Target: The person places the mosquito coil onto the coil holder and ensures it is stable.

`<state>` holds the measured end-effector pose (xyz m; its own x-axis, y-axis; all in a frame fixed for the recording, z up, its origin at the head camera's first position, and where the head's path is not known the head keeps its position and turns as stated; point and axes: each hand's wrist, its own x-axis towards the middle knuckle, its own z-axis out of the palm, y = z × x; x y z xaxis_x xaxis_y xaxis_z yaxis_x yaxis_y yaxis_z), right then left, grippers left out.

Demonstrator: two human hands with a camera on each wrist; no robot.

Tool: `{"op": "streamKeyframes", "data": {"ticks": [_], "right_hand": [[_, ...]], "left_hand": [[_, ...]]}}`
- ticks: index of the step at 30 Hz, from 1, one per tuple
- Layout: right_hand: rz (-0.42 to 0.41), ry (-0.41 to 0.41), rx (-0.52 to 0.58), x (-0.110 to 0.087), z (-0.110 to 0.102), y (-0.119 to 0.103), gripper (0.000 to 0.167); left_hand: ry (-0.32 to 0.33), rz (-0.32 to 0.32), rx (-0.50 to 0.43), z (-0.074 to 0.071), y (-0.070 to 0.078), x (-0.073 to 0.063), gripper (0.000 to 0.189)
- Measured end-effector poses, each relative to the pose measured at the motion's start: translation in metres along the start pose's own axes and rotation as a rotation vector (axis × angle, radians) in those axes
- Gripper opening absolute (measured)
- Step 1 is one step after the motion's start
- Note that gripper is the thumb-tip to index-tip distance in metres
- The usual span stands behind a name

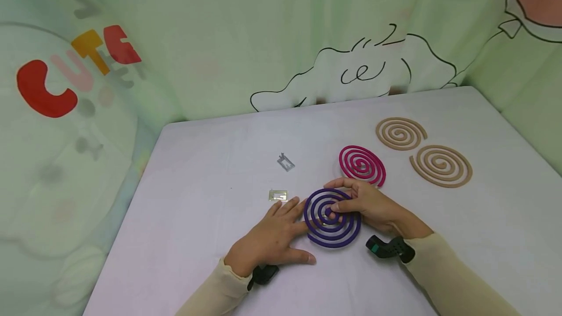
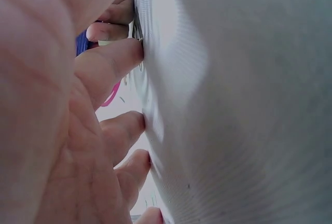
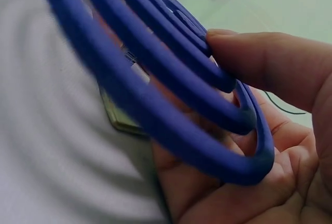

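My right hand (image 1: 373,208) pinches a purple mosquito coil (image 1: 328,212) near its centre, the thumb on top and other fingers beneath. In the right wrist view the coil (image 3: 171,105) is tilted above the table, and a gold metal coil stand (image 3: 120,115) shows under its rings. My left hand (image 1: 276,238) lies palm down on the cloth with fingers spread. Its index finger reaches under the coil to the stand, partly hidden by the rings. Just beyond the left fingertips lies another gold coil stand (image 1: 278,195).
A silver coil stand (image 1: 286,162) lies farther back. Beyond the right hand is a pink coil (image 1: 361,164), with two tan coils, one behind (image 1: 398,133) and one nearer (image 1: 441,164), to the right. A printed curtain (image 1: 210,38) rises behind the white-covered table (image 1: 197,169).
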<state>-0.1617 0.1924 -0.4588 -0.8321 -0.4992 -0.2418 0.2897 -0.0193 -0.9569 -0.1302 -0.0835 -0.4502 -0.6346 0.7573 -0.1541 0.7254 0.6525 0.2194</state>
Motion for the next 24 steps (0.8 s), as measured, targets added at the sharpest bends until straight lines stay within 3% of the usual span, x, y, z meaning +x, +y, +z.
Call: {"op": "streamKeyframes", "data": {"ticks": [24], "right_hand": [[0.046, -0.043, -0.026, 0.0072, -0.0012, -0.0022, 0.058]], "left_hand": [[-0.014, -0.025, 0.003, -0.0001, 0.0057, -0.0009, 0.095]]}}
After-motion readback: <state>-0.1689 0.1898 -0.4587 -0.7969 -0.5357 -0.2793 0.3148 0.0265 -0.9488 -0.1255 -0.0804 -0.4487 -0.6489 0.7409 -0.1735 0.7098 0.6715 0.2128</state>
